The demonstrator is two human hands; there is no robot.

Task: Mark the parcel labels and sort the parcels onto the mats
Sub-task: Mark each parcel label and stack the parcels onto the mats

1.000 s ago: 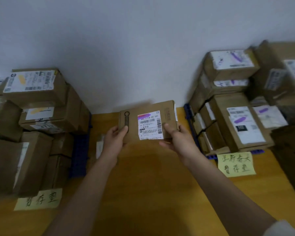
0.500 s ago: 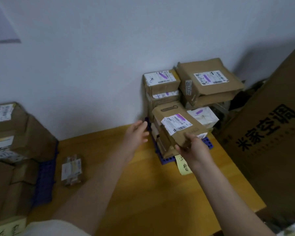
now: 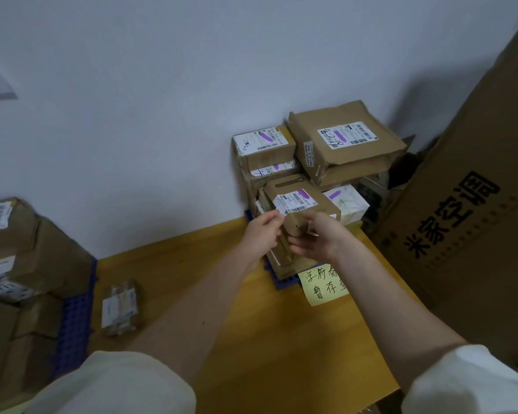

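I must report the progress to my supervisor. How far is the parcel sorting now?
Done: several purple-marked parcels are stacked on the right blue mat, and another stack stands on the left mat.
In hand: both hands, left hand and right hand, are setting a purple-marked box onto the right stack.
Left: one small parcel lies on the table, off the mats.

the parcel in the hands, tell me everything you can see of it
The parcel is a small brown cardboard box, tilted with its top face toward the camera. That face carries a white shipping label with barcodes and a purple marker streak, plus a printed slot-like outline near the far edge. The left hand and right hand hold its near end from either side. It sits against the stack of parcels on the blue mat, whose labels are also marked purple.
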